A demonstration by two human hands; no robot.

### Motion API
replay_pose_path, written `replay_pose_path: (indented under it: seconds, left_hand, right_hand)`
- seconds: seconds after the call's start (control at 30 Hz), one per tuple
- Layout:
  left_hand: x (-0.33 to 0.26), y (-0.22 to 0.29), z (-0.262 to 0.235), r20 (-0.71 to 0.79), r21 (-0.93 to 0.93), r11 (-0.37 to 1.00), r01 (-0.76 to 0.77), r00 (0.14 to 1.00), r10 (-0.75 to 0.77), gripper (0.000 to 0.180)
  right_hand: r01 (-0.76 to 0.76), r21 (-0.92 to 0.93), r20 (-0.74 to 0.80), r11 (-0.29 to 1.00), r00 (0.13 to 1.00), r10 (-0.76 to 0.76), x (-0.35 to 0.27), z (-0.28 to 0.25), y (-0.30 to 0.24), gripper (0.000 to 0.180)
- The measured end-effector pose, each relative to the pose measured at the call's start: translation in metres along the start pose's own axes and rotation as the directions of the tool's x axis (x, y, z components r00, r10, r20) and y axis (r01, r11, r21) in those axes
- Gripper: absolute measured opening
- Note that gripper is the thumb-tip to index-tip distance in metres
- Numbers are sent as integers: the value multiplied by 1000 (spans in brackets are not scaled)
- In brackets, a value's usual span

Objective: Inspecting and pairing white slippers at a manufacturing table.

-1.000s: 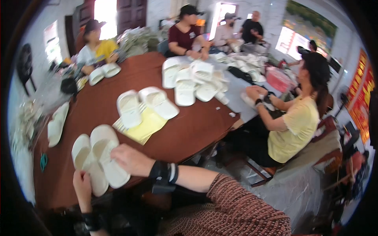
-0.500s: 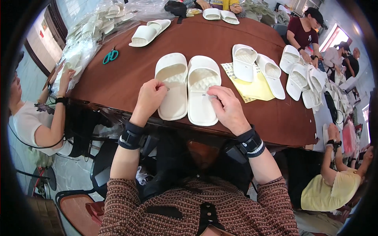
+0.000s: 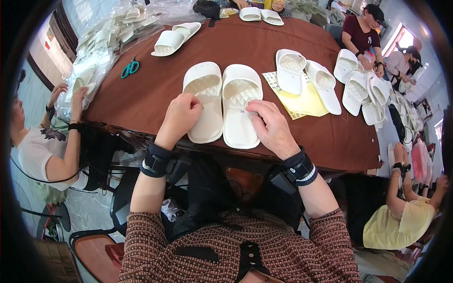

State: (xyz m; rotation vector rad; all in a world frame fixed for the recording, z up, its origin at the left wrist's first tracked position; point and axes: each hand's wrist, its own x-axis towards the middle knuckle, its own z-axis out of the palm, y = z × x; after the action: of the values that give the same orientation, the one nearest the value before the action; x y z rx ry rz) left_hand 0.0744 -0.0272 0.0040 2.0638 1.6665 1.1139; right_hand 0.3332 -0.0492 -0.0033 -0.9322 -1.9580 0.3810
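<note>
Two white slide slippers lie side by side before me, toes pointing away: a left slipper (image 3: 206,125) and a right slipper (image 3: 239,129). My left hand (image 3: 181,118) rests over the left slipper's outer edge, its fingers curled in and thumb pressed against them at a small dark mark on the insole. Whether anything is pinched there is hidden. On the right slipper, my right hand (image 3: 272,127) touches the insole beside a small dark printed mark, fingers bent and thumb apart from them. Quilted padding shows under both straps.
Yellow sticker sheets (image 3: 302,104) lie to the right, partly under another slipper pair (image 3: 290,78). Teal scissors (image 3: 130,69) and a slipper pair (image 3: 170,41) are on the brown table (image 3: 226,42). Bagged slippers (image 3: 101,42) are heaped far left. Several people work around the table.
The view has shifted slightly. Both my hands stay at the same spots on the slippers. The person at left now has both hands at the bagged slippers.
</note>
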Motion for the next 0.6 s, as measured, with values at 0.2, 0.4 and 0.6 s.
replay_pose_path:
  seconds: [0.2,0.4,0.6]
  left_hand:
    - [0,7,-2,31,5,1000,-14,999,14,14]
    - [3,3,-5,66,-68,997,38,997,-33,12]
    - [5,-7,-9,52,-171,984,45,998,-37,11]
  right_hand:
    - [18,-12,-3,1000,1000,-18,-1,-1,2,18]
    - [-14,-1,15,1000,1000,14,-2,0,0,18]
    - [-7,15,10,1000,1000,6,1,4,-2,17]
